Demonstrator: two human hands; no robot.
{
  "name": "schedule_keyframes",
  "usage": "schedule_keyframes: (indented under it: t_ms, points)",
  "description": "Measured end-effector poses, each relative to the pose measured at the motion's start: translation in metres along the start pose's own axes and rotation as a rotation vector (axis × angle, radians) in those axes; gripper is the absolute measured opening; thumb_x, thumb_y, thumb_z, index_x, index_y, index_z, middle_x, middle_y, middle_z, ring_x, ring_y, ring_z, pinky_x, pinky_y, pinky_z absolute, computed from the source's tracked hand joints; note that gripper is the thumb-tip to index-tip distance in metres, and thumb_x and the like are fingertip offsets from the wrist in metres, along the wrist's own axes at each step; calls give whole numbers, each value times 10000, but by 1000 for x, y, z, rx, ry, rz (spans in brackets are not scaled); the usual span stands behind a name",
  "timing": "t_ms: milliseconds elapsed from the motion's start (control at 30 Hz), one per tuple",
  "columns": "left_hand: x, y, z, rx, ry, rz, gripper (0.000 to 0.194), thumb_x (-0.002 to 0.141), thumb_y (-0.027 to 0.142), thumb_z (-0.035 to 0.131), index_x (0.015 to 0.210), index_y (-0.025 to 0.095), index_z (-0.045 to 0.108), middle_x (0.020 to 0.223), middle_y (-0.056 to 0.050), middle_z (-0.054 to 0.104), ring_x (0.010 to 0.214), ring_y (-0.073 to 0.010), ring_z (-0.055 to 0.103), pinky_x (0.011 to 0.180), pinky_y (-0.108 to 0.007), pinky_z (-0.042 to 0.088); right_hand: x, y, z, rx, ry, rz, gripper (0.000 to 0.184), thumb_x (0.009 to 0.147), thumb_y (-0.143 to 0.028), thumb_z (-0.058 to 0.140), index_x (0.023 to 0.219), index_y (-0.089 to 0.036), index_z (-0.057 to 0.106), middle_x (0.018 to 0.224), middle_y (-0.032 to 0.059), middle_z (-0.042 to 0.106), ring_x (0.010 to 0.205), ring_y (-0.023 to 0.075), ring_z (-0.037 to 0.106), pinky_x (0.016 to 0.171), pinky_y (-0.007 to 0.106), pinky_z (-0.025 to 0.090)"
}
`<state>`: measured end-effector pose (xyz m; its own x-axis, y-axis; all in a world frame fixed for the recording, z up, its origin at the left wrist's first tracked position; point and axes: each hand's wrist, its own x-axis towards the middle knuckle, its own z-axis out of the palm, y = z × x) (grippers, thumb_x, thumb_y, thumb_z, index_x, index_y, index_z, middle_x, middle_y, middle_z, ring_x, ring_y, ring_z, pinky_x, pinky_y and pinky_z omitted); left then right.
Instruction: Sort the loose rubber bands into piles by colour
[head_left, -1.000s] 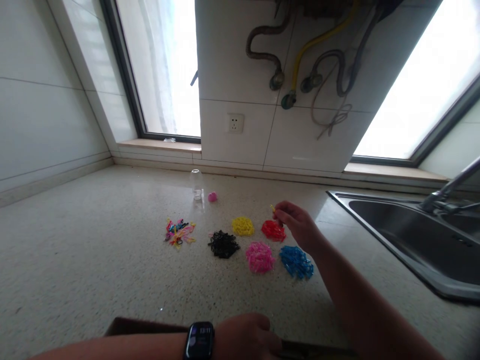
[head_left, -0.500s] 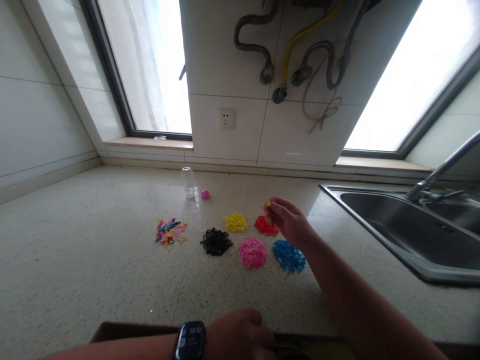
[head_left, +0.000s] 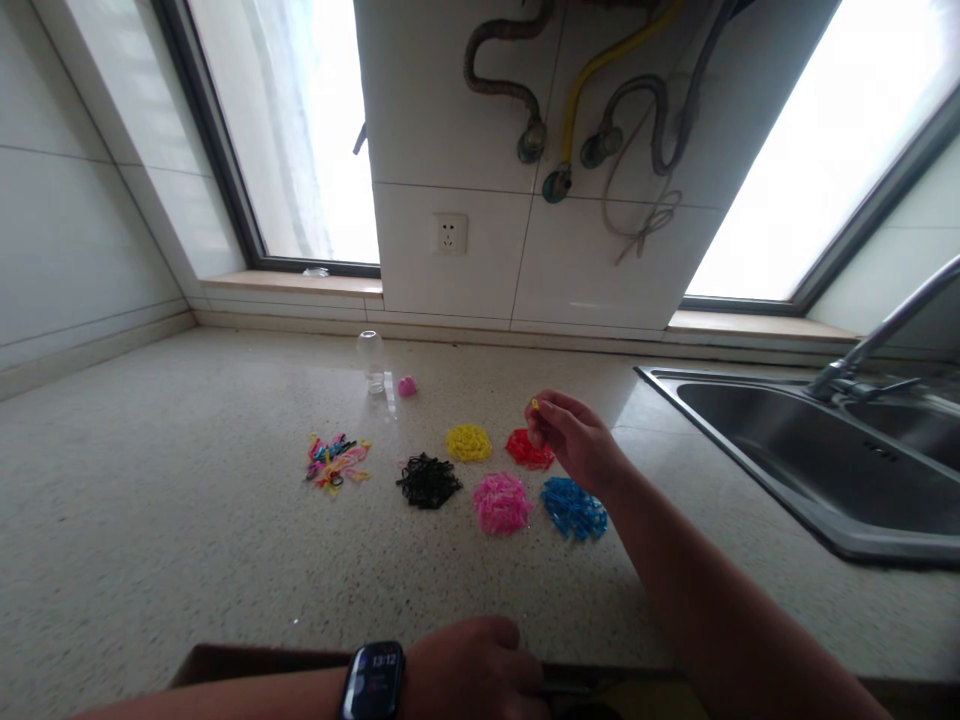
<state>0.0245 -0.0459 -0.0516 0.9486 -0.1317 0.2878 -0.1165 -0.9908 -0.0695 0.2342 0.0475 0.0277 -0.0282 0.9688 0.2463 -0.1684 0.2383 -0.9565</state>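
Note:
My right hand (head_left: 566, 435) is closed in a pinch on a small yellow rubber band (head_left: 535, 405), held above the red rubber bands (head_left: 529, 450). Just below that hand lies a pile of blue rubber bands (head_left: 574, 508). Pink rubber bands (head_left: 501, 503), yellow rubber bands (head_left: 469, 442) and black rubber bands (head_left: 428, 481) form separate piles to its left. Farther left is a loose pile of mixed-colour rubber bands (head_left: 337, 464). At the counter's front edge my left hand (head_left: 476, 668) rests with curled fingers, partly hidden, and nothing shows in it.
A clear plastic bottle (head_left: 370, 362) stands upside down towards the back, beside a pink cap (head_left: 406, 386). On the right, a steel sink (head_left: 780, 480) with a tap (head_left: 862, 350) is set into the counter (head_left: 187, 520). Hoses (head_left: 574, 120) hang on the tiled wall.
The view has shifted slightly, so the piles and bottle appear a little farther left. My right hand keeps its pinch on the yellow rubber band, and my left hand stays at the edge.

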Motion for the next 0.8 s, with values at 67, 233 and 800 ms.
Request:
schedule_keyframes:
  t_ms: [67,233,800]
  points:
    - [1,0,-2,-6,-6,6,336,823,266,755,660,184,473,606,47,531,606,-105,498,551,-278,381,-1,-1,1,-14,8,1,287,757,-460,736,786,-199,620,706,10,610,582,109,503,508,243,416]
    - [2,1,-4,-17,12,4,333,892,272,695,660,177,475,593,55,536,626,-104,501,547,-279,368,-2,-1,1,1,0,-1,281,757,-450,751,783,-192,643,699,5,607,583,97,501,514,228,415]
    - [-1,4,0,-38,71,3,203,925,227,638,761,186,526,608,54,549,650,-125,505,532,-290,344,-3,2,-3,-143,-50,-57,228,782,-393,745,818,-183,664,637,-24,564,561,90,485,512,222,378]
